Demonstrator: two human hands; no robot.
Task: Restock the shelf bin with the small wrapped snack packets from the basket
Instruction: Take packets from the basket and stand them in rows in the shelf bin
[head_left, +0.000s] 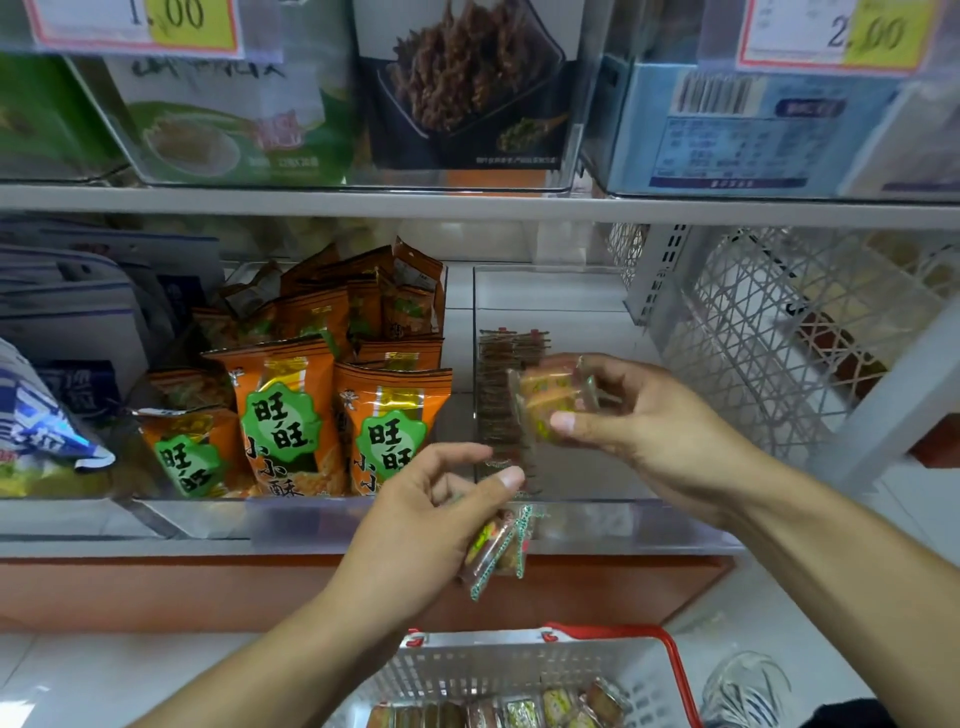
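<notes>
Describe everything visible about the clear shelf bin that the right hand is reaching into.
The clear shelf bin is a transparent, plastic-looking box with straight walls, open on top, standing on the white shelf right of the orange snack bags. Along its left wall stands a row of small wrapped packets; the rest looks bare. The right hand holds another packet over it.

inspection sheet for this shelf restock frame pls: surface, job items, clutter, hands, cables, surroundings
Surface: white shelf, clear front lip.
Job's things: clear shelf bin with a row of packets standing at its left wall; white basket with red handle below, packets inside.
Clutter: orange snack bags in the neighbouring bin.
Hands: left hand holds a few packets; right hand pinches a packet over the bin.
Cables: nothing seen.
Surroundings: price tags above; white lattice crate right.
</notes>
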